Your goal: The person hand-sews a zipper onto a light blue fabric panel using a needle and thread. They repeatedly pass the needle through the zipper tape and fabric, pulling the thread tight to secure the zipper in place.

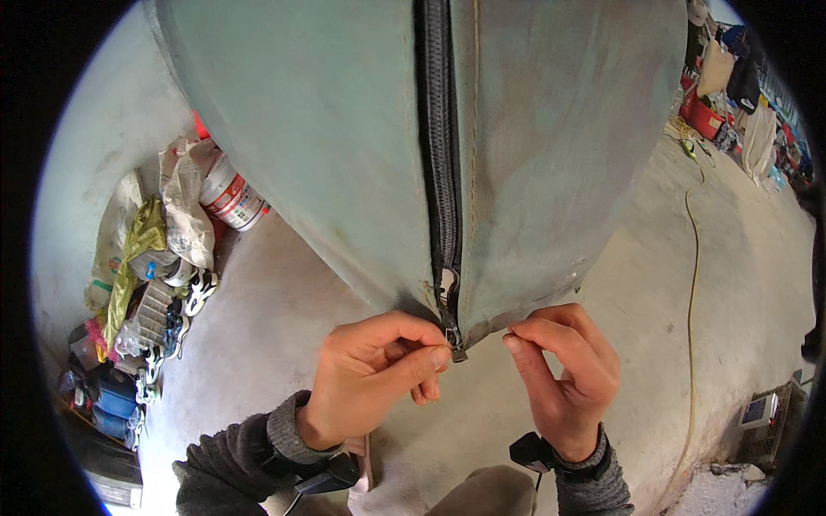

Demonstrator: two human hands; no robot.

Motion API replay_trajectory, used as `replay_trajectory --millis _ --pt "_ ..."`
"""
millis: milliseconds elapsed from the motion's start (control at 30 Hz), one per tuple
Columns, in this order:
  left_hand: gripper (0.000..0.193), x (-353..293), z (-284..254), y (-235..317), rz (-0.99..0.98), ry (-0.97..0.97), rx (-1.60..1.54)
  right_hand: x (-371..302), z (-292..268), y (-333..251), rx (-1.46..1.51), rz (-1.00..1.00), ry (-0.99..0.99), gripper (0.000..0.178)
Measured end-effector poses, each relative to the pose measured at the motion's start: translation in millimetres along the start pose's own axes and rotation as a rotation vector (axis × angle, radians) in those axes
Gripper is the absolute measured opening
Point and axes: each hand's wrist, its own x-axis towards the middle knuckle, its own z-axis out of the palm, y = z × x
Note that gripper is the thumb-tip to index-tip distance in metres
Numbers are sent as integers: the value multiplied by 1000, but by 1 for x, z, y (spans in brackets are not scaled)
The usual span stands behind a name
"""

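Observation:
A large grey-green cloth cover point(344, 138) hangs in front of me, with a black zipper point(441, 146) running down its middle. Near the zipper's bottom sits a metal slider point(447, 280). My left hand point(370, 370) is closed, thumb and forefinger pinching the zipper's lower end beside the cover's bottom corner. To its right, my right hand point(568, 370) has thumb and forefinger pressed together just under the cover's lower edge. Whatever lies between those right fingertips, if anything, is too small to make out.
Along the left wall are a white and red bucket point(232, 196), plastic bags point(185, 206) and several shoes point(200, 291). A yellow cord point(691, 327) runs over the concrete floor point(637, 378) at right. Piled clothes and bags point(757, 129) stand far right; a crate point(766, 426) is near right.

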Motion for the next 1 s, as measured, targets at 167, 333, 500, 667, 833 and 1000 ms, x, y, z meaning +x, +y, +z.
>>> replay_trajectory --millis 167,333,500,667,833,1000 --pt "10 -6 8 5 -11 59 72 5 6 -11 68 7 3 19" --pt "8 -13 10 9 32 87 85 13 8 -22 90 2 -16 18" --pt "7 -13 9 6 71 86 43 18 7 -28 53 7 -47 17" --pt "4 -7 6 4 94 59 -17 22 6 -35 -31 -19 -23 17" --pt "4 -8 -2 1 118 52 48 23 16 -40 -102 -26 -47 18" --pt "4 -8 -7 0 135 22 36 22 22 -45 -155 -25 -36 21"
